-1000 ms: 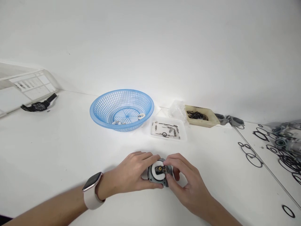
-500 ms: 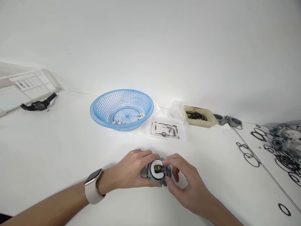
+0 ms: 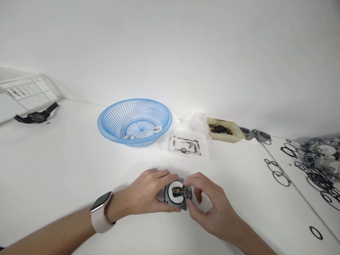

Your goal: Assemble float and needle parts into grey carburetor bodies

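Note:
A grey metal carburetor body point(image 3: 182, 205) is held low over the white table, its open side facing up. Inside it sits a white C-shaped float point(image 3: 172, 195), with small brass parts point(image 3: 177, 190) in the middle. My left hand point(image 3: 150, 193) is closed round the body's left side, fingers along the far edge and thumb along the near one. At the right end, the thumb and index finger of my right hand point(image 3: 212, 209) pinch across the float's hinge. Whether a small pin is between those fingertips I cannot tell.
Behind the hands stand a blue basket point(image 3: 99, 129) with white floats, a clear tray point(image 3: 205, 150) of small metal parts and a yellowish box point(image 3: 239, 136) of black rings. Black O-rings point(image 3: 281, 179) and more carburetors point(image 3: 322, 161) lie right. A black watch point(image 3: 37, 117) lies left.
The view has shifted slightly, so the surroundings sit a little further left. Both hands keep nearly the same grip; the carburetor appears slightly turned or tilted.

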`<state>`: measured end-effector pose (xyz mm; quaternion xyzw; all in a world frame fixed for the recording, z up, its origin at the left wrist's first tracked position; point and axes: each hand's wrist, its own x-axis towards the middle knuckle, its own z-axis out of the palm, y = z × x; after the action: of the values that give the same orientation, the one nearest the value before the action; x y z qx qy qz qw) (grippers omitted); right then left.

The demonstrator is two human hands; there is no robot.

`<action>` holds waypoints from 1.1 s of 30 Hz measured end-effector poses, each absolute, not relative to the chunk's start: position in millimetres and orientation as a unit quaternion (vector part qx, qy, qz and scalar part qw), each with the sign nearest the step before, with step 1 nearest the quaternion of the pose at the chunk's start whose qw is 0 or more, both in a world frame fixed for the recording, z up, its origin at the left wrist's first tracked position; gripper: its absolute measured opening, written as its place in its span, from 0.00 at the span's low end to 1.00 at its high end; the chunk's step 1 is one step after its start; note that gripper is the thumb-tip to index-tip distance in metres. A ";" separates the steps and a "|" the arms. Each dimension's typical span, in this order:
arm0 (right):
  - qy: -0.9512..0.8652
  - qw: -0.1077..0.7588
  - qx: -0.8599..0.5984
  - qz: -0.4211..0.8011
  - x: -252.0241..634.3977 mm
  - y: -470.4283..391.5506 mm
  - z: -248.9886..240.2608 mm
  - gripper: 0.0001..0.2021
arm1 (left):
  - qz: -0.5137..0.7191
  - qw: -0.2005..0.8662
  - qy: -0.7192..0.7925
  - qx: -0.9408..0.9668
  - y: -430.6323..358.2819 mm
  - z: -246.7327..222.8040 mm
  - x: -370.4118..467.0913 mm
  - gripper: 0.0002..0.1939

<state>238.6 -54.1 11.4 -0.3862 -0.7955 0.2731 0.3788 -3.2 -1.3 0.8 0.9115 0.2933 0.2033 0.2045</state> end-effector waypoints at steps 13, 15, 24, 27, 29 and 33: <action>-0.800 0.389 -0.375 0.262 236.8 -53.2 8.1 0.22 | 0.194 0.207 0.292 0.913 -1.2 2.8 -2.7 0.32; -0.797 0.392 -0.381 0.258 236.3 -52.9 8.5 0.21 | 0.187 0.211 0.292 0.914 -1.8 3.1 -2.6 0.30; -0.806 0.385 -0.370 0.256 235.8 -52.2 12.5 0.22 | 0.191 0.208 0.295 0.913 -1.5 0.9 -2.6 0.32; -0.804 0.389 -0.369 0.258 235.4 -52.6 12.2 0.21 | 0.190 0.206 0.290 0.915 -3.3 1.0 -2.5 0.31; -0.803 0.387 -0.371 0.259 235.0 -53.2 12.3 0.21 | 0.195 0.203 0.289 0.915 -5.1 1.3 -2.2 0.31; -0.800 0.387 -0.377 0.262 235.0 -54.4 12.1 0.22 | 0.208 0.189 0.283 0.917 -6.9 1.2 -2.2 0.31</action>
<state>235.0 -54.4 12.1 -0.3767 -0.7997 0.2617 0.3873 -2.2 -6.9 1.2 0.9171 0.2828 0.2084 0.1885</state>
